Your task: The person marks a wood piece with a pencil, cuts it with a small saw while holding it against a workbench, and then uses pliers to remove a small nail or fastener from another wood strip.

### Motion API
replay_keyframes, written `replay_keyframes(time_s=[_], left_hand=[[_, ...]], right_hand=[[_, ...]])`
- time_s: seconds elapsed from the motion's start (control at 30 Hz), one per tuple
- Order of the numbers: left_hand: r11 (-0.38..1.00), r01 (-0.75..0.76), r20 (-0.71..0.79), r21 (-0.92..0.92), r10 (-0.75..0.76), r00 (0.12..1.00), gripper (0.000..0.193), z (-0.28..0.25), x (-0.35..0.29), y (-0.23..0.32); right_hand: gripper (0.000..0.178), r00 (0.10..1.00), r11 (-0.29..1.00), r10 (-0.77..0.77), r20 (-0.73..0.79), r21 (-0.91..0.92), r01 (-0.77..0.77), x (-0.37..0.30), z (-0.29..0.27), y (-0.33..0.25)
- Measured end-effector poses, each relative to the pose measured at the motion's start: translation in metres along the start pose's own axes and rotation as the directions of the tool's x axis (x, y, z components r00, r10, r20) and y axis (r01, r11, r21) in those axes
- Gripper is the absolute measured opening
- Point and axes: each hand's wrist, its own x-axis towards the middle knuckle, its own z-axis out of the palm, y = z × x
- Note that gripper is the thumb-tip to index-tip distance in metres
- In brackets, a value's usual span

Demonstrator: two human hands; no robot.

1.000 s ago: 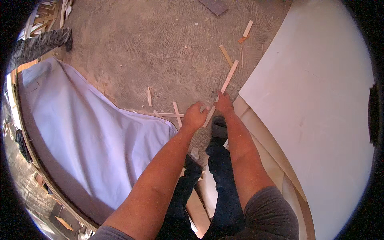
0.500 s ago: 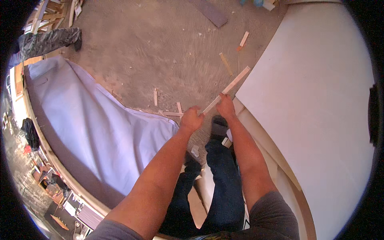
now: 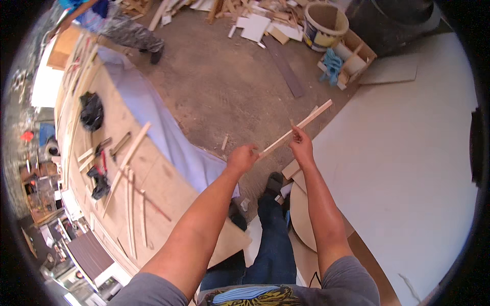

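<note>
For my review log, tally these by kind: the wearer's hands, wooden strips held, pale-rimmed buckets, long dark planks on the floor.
Hands: 2 (left hand, right hand)
Held wooden strip: 1
Pale-rimmed bucket: 1
Long dark plank: 1
Total: 5

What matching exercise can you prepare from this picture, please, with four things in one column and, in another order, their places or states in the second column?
Things
1. long, thin, pale wooden strip
2. flat, dark-brown, rectangular board
3. round, off-white bucket
4. crumpled, light-blue, glove-like item

Places or states
A. standing with its mouth open upward
B. draped at the edge of an open, pale wooden box
C. held in the person's right hand
D. lying on the brown floor

Right pairs: 1-C, 2-D, 3-A, 4-B
</note>
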Motion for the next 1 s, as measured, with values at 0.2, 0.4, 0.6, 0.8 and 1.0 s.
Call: replay_keyframes(time_s=[0.2,0.4,0.6,0.8,1.0], left_hand=[[0.993,-0.061,-0.174,-0.097,0.043,0.984,0.033,-0.096,-0.104,0.013],[0.956,-0.266,-0.45,-0.127,0.183,0.874,0.024,-0.117,-0.216,-0.036],[0.952,-0.185,-0.442,-0.243,0.061,0.895,0.027,-0.128,-0.341,-0.105],[0.803,-0.072,-0.626,-0.591,-0.401,0.669,0.034,-0.102,-0.418,-0.266],[0.813,0.471,-0.62,-0.341,-0.571,0.538,0.042,-0.071,-0.476,-0.344]], right_hand=[[0.062,0.992,0.999,-0.038,0.12,0.041,0.034,-0.061,0.027,-0.158],[0.059,0.783,0.464,-0.565,0.259,-0.686,0.561,-0.203,0.073,-0.27],[0.038,0.214,-0.007,-0.651,0.728,-0.288,0.958,-0.301,0.158,-0.259],[0.014,0.27,0.077,-0.367,0.89,-0.26,0.962,-0.345,0.219,-0.262],[0.015,0.339,0.188,-0.366,0.867,-0.288,0.939,-0.373,0.239,-0.281]])
